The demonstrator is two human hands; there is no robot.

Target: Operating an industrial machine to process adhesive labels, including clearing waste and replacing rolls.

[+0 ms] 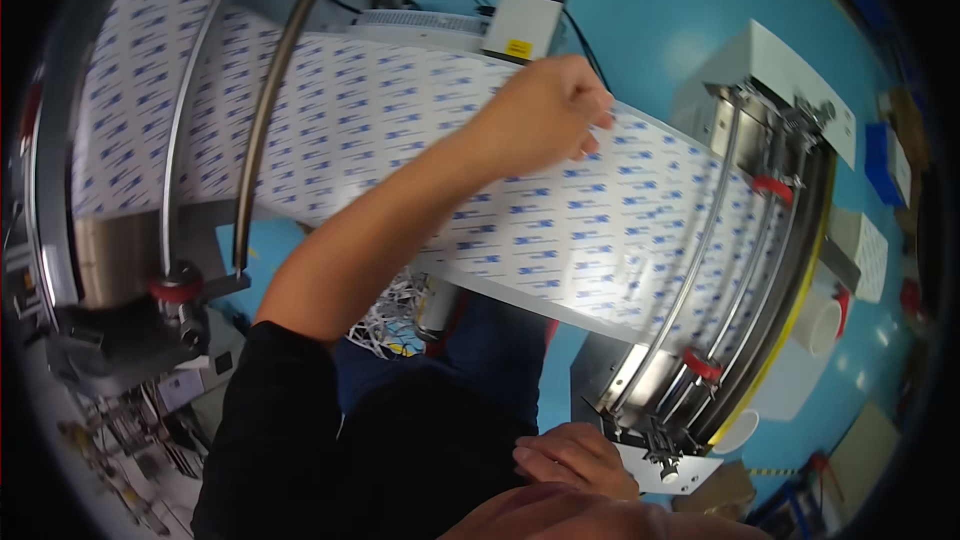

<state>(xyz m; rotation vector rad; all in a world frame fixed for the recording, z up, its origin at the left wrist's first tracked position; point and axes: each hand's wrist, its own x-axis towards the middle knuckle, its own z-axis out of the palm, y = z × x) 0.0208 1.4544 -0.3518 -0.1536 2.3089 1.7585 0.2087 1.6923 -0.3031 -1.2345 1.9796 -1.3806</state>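
Note:
A wide white film web [350, 100] with rows of blue printed marks stretches across in front of me, between roller assemblies on the left and right. My left forearm reaches over it, and my left hand [550, 112] is above the web's far half with its fingers curled in. Whether anything is between those fingers is hidden, and I cannot tell if they touch the film. Close to my body, low in the view, is my right hand [580, 458], its fingers loosely stretched side by side, with no object visible in it. My forearm partly covers it.
Metal bars and rollers with red collars [702, 364] stand at the right; more bars [185, 140] cross the left side. A white block with a black top [528, 15] sits beyond the web. Shredded white strips [385, 315] lie below its near edge.

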